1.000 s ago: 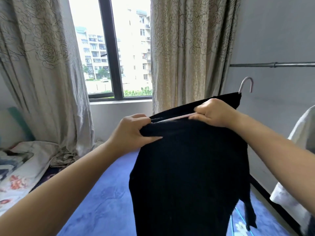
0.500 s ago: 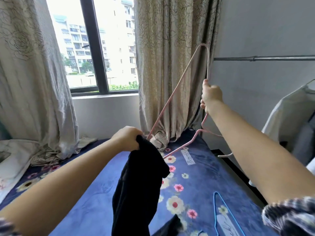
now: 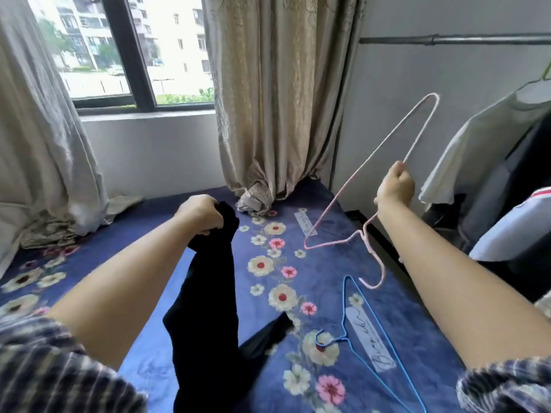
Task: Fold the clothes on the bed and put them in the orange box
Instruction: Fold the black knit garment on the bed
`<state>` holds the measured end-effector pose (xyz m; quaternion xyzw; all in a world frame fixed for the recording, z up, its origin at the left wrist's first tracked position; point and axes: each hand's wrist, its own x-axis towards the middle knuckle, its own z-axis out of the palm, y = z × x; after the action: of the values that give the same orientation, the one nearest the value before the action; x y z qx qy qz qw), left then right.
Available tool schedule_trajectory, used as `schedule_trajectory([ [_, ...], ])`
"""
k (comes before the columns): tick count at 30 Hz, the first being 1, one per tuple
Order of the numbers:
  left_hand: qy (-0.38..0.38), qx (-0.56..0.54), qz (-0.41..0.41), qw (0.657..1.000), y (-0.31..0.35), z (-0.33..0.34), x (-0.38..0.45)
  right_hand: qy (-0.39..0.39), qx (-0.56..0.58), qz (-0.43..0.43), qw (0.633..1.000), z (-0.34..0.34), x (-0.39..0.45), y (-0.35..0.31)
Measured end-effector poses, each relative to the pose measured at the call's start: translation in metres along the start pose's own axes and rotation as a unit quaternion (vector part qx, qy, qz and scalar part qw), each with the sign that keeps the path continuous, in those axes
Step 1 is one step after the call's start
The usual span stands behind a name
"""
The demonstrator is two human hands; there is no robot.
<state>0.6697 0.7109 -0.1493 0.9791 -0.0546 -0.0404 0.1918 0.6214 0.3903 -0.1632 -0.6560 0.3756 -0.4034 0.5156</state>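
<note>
— Hands first: what is each one doing?

— Left hand is curled tight round the top of a black garment, bunching it in the fist. Right hand is closed round the wire of a pink hanger, raised above the bed's right edge.

— Where does the black garment go from the fist?

— It hangs straight down from the left hand, and its lower part trails onto the bed near the bottom of the view, one dark corner spreading to the right over the flowers.

— And the pink hanger, how does it sit?

— Upside down and tilted. Its long bar points up toward the wall; its hook dangles low, just above the blanket. Nothing hangs on it.

— Anything lying on the bed itself?

— Blue hanger, flat on the blue flowered blanket, just below the pink hook and to the right of the garment. Pale labels with writing show on the blanket.

— What is round the bed?

— Window behind, with beige curtains on both sides, the right one bunched where it meets the bed. A metal rail runs along the right wall, and a pale shirt hangs from it beside darker clothes.

— The orange box?

— I cannot see it in this view.
</note>
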Motion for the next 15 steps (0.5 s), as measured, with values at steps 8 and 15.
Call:
schedule_trajectory([
  [8, -0.108, -0.045, -0.001, 0.993, 0.007, 0.130, -0.011, -0.182, -0.346, 0.063, 0.918, -0.061, -0.040, 0.172],
  [15, -0.156, -0.067, -0.017, 0.985, -0.021, 0.209, -0.025, -0.132, -0.385, 0.273, 0.872, -0.059, -0.020, 0.285],
])
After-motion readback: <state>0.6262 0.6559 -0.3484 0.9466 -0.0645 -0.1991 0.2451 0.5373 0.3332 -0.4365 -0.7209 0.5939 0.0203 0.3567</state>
